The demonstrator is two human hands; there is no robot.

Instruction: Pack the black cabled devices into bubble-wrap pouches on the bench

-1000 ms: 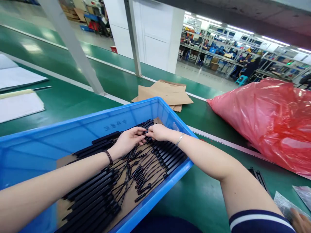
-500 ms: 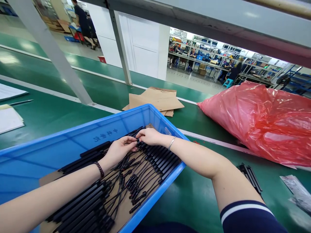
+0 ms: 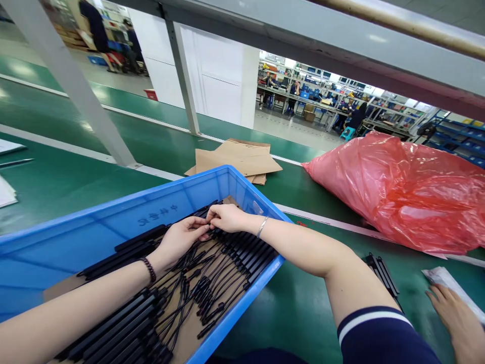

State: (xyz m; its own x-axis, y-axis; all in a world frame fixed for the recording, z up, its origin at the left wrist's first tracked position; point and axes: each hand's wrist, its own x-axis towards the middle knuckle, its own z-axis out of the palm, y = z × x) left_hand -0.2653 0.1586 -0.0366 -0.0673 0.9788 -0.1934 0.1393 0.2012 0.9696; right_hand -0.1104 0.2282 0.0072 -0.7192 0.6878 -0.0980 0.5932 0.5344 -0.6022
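Note:
A blue plastic bin (image 3: pixel 242 184) stands on the green table and holds rows of long black antenna-like parts with thin cables (image 3: pixel 212 283) laid on a cardboard sheet. Both my hands reach into its far right corner. My left hand (image 3: pixel 182 237) has its fingers pinched together at the end of one black part. My right hand (image 3: pixel 227 217) meets it there, fingers closed on the same cluster of black parts (image 3: pixel 212 230). What exactly each fingertip grips is hidden.
A large red plastic bag (image 3: pixel 401 192) lies at the right. Flattened cardboard (image 3: pixel 237 162) rests behind the bin. Black parts (image 3: pixel 382 273) lie on the table by my right arm. Another person's hand (image 3: pixel 454 313) touches a clear packet at the lower right.
My hands stay pinched together in the bin's corner. The view has tilted and shifted. Another person's hand has come into sight at the lower right.

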